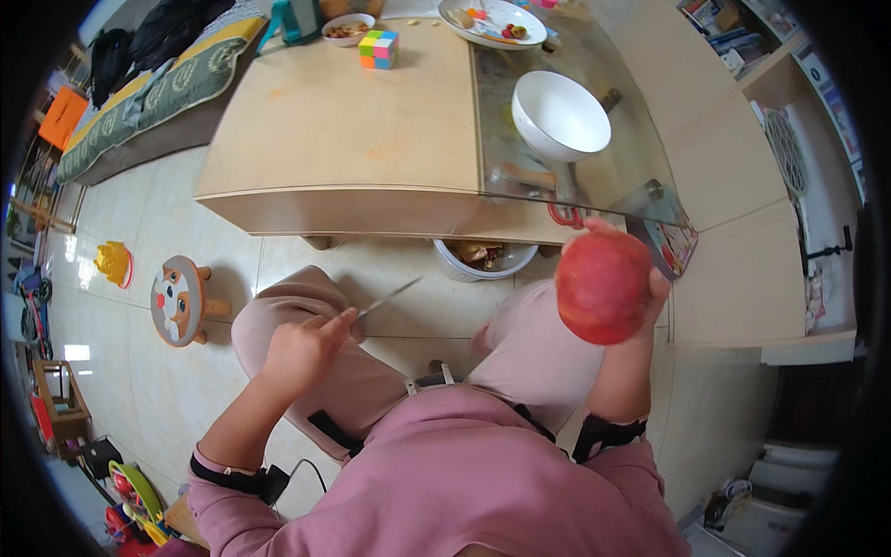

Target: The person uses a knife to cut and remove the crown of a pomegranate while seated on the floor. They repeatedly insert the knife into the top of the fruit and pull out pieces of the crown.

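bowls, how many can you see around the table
3: a large white bowl on the glass end of the table, a small bowl of food by the far edge, and one on the floor, partly hidden under the table.

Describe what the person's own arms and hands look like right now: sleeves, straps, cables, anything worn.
Both arms wear pink sleeves, pushed up so the forearms are bare. The left hand and right hand are bare, with no gloves. A black strap band wraps the left arm near the elbow, with a thin black cable trailing from it. A similar black band circles the right arm.
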A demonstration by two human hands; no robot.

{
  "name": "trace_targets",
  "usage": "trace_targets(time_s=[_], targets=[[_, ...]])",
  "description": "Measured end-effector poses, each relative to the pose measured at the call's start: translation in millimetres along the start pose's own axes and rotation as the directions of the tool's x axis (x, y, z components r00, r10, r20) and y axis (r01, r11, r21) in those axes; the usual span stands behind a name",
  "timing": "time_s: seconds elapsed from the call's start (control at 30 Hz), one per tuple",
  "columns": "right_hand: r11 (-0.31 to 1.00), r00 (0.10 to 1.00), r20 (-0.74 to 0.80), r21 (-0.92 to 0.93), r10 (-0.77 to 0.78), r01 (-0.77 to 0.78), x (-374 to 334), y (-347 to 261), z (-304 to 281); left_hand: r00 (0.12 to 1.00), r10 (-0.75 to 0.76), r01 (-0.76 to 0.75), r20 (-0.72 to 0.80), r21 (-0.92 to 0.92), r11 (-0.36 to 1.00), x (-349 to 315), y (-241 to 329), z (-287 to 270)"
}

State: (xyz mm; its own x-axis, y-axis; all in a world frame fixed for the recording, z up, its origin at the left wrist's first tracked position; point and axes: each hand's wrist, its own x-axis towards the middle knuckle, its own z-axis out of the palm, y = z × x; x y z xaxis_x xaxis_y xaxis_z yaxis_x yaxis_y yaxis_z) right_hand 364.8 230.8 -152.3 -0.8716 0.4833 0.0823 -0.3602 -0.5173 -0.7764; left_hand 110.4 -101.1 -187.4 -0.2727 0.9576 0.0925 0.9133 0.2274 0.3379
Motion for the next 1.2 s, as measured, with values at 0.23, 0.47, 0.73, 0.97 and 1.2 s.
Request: trace_targets(time_s=[0.23,0.47,0.73,0.97,1.2], targets=[[0.948,0.994,-0.067,-0.302,0.081,-0.097,10,7,11,0.957,0.147,-0.214,-0.251,-0.267,0.94,5,27,-26],[0.794,0.993,-0.117,-0.601,0.03,-0.094,15,16,24,0.917,0.284,-0.33,-0.28,-0.129,0.935,21,43,-33],[0.648,0.992,-0.103,-0.76,-0.067,-0.035,17,15,35,0.923,0.289,-0.324,-0.255,-0.106,0.94,24,46,-30],[0.58,0.988,-0.099,-0.815,-0.121,-0.011,17,16,38,0.924,0.285,-0.312,-0.254,-0.071,0.948,24,46,-27],[0.666,0.987,-0.112,-0.746,-0.111,-0.01,15,18,37,0.922,0.277,-0.304,-0.269,-0.063,0.951,22,45,-26]])
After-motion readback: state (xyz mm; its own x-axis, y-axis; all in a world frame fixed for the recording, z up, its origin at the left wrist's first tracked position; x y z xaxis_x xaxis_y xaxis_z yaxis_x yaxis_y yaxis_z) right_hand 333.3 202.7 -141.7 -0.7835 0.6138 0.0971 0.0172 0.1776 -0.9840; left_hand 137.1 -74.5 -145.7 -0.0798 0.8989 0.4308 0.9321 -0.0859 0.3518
